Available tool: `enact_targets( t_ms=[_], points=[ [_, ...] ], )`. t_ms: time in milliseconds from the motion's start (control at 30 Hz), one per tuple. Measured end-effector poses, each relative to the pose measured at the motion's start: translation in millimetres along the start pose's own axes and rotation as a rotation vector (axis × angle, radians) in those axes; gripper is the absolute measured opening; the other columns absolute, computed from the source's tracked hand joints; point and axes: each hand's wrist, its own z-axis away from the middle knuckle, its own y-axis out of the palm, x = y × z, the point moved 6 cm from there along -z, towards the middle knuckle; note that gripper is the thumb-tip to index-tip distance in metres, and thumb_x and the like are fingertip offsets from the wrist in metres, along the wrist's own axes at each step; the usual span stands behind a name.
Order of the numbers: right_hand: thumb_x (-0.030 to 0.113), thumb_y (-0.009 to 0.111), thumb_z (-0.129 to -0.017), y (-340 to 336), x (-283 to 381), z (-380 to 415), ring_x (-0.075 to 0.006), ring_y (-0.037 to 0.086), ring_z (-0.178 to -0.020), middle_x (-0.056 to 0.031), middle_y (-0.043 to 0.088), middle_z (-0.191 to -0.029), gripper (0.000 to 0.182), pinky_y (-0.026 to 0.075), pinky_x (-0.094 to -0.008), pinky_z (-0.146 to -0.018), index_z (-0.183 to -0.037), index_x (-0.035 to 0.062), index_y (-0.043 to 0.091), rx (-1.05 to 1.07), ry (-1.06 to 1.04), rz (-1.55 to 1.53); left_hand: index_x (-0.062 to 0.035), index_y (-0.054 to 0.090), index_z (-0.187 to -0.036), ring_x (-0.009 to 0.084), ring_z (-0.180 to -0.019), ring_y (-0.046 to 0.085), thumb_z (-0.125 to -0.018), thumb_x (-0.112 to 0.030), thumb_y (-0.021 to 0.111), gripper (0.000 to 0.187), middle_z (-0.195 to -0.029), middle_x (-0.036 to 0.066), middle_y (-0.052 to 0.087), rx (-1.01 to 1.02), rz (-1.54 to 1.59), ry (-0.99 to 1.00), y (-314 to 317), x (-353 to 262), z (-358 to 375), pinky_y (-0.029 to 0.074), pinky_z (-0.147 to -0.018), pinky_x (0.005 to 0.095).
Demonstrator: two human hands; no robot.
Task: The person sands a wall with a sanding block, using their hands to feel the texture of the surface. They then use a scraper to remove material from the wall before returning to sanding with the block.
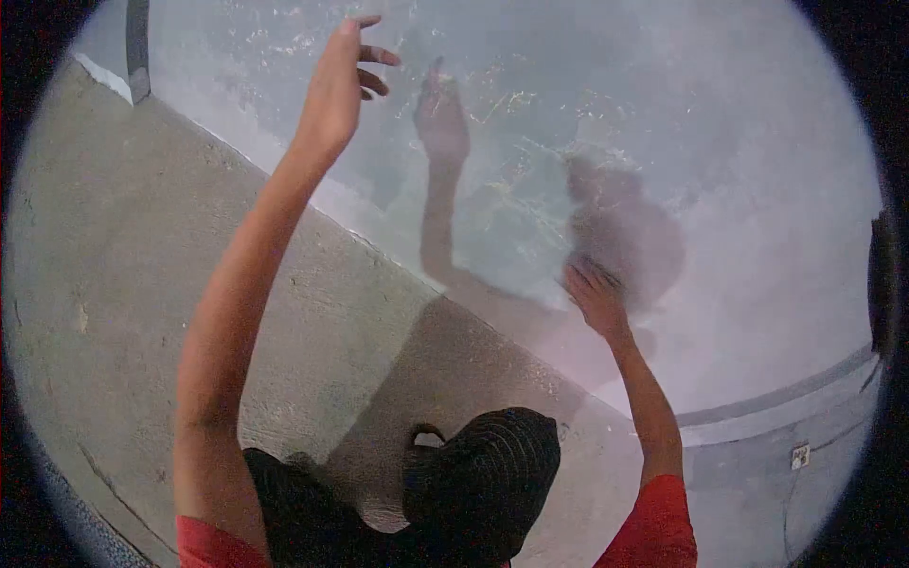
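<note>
Head view is looking down past a black cap (pixel 492 464) and red sleeves (pixel 653 530) at a grey wall (pixel 757 189) meeting a concrete floor (pixel 114 284). No brand, label or writing is readable anywhere; a small pale plate (pixel 801 456) is sitting low on the wall at the right, too small to read.

Left hand (pixel 339 85) is reaching high up, its arm stretched across the floor area toward the wall. Its fingers (pixel 377 55) are spread loosely and slightly curled, grasping nothing; whether they are touching the wall cannot be told, though a shadow (pixel 440 123) of the hand is falling on the wall just beside them.

Right hand (pixel 595 298) is pressing against the wall lower down and to the right, palm toward the surface, fingers (pixel 592 275) spread flat and released, holding nothing that can be seen. The wall is lying directly under these fingertips. Pale scratch marks (pixel 530 189) are showing on the wall between the two hands, above the right hand, and a dark head shadow (pixel 625 227) is falling just beside it.
</note>
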Motion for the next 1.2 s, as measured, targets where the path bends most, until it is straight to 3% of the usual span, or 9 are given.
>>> enact_targets(
  t_ms=[133, 200, 433, 600, 667, 733, 900, 1067, 1200],
  points=[
    [0.017, 0.059, -0.083, -27, 34, -89, -0.026, 0.044, -0.123, -0.007, 0.051, -0.13, 0.039, 0.033, -0.0368, -0.105, -0.12, 0.0091, 0.055, -0.28, -0.279, -0.333, -0.0125, 0.043, -0.133, 0.0156, -0.074, 0.055, -0.096, -0.054, 0.022, 0.059, -0.098, 0.009, 0.061, 0.021, 0.038, -0.083, -2, 24, -2, 0.043, -0.073, 0.0282],
    [0.017, 0.057, -0.084, -37, 75, -140, -0.0249, 0.046, -0.121, -0.0073, 0.053, -0.127, 0.036, 0.034, -0.0353, -0.105, -0.119, 0.0077, 0.055, -0.296, -0.386, -0.206, -0.0122, 0.043, -0.133, 0.0154, -0.073, 0.055, -0.095, -0.055, 0.022, 0.061, -0.098, 0.009, 0.061, 0.013, 0.011, -0.085, 4, 27, 1, 0.042, -0.072, 0.0282],
    [0.024, 0.05, -0.087, 3, 190, -277, -0.0247, 0.039, -0.127, -0.0079, 0.045, -0.135, 0.041, 0.03, -0.0373, -0.107, -0.124, 0.0059, 0.052, -0.396, -0.327, -0.164, -0.011, 0.043, -0.133, 0.0152, -0.073, 0.054, -0.095, -0.056, 0.022, 0.063, -0.098, 0.009, 0.061, 0.064, -0.047, -0.049, 13, 5, 7, 0.041, -0.072, 0.0286],
    [0.027, 0.048, -0.089, -15, 182, -209, -0.0258, 0.034, -0.131, -0.0067, 0.041, -0.139, 0.046, 0.023, -0.0375, -0.111, -0.13, 0.0076, 0.046, -0.317, -0.249, -0.448, -0.0111, 0.042, -0.133, 0.0153, -0.074, 0.054, -0.096, -0.054, 0.021, 0.061, -0.098, 0.009, 0.061, 0.043, -0.077, 0.011, 2, -13, 7, 0.041, -0.073, 0.0288],
    [0.024, 0.056, -0.084, -15, 169, -150, -0.0269, 0.034, -0.131, -0.0104, 0.039, -0.14, 0.053, 0.025, -0.0395, -0.11, -0.131, 0.0034, 0.043, -0.287, -0.286, -0.314, -0.0111, 0.043, -0.133, 0.0157, -0.074, 0.055, -0.096, -0.052, 0.02, 0.059, -0.098, 0.009, 0.061, 0.056, -0.033, 0.012, 1, -13, 6, 0.042, -0.074, 0.029],
    [0.022, 0.048, -0.088, 12, 146, -91, -0.0271, 0.031, -0.134, -0.0076, 0.038, -0.142, 0.047, 0.022, -0.0401, -0.111, -0.133, 0.009, 0.043, -0.155, -0.231, -0.368, -0.011, 0.043, -0.133, 0.0159, -0.074, 0.055, -0.096, -0.052, 0.021, 0.059, -0.098, 0.01, 0.061, 0.037, -0.006, -0.003, 2, -8, 3, 0.043, -0.074, 0.029],
    [0.016, 0.05, -0.086, 36, 50, 15, -0.0279, 0.033, -0.132, -0.0084, 0.037, -0.142, 0.048, 0.025, -0.0412, -0.11, -0.133, 0.0091, 0.044, 0.006, -0.053, -0.264, -0.0103, 0.043, -0.132, 0.0161, -0.073, 0.056, -0.097, -0.051, 0.021, 0.058, -0.098, 0.01, 0.062, 0.02, -0.003, -0.028, 4, 15, -1, 0.044, -0.073, 0.0287],
    [0.013, 0.053, -0.084, 47, 29, -31, -0.0247, 0.037, -0.13, -0.0084, 0.04, -0.14, 0.049, 0.03, -0.04, -0.107, -0.132, 0.0089, 0.045, 0.12, -0.209, -0.242, -0.0099, 0.042, -0.133, 0.0155, -0.072, 0.056, -0.097, -0.05, 0.019, 0.058, -0.099, 0.011, 0.062, 0.051, -0.016, -0.054, 0, 36, -3, 0.044, -0.072, 0.0286],
    [0.013, 0.048, -0.085, 29, 90, -109, -0.024, 0.042, -0.126, -0.006, 0.046, -0.135, 0.045, 0.033, -0.0357, -0.105, -0.13, 0.0102, 0.047, -0.075, -0.233, -0.402, -0.0108, 0.041, -0.134, 0.0156, -0.072, 0.056, -0.097, -0.05, 0.02, 0.058, -0.099, 0.011, 0.061, -0.009, -0.042, -0.061, -7, 39, -2, 0.043, -0.073, 0.029]
  ],
)
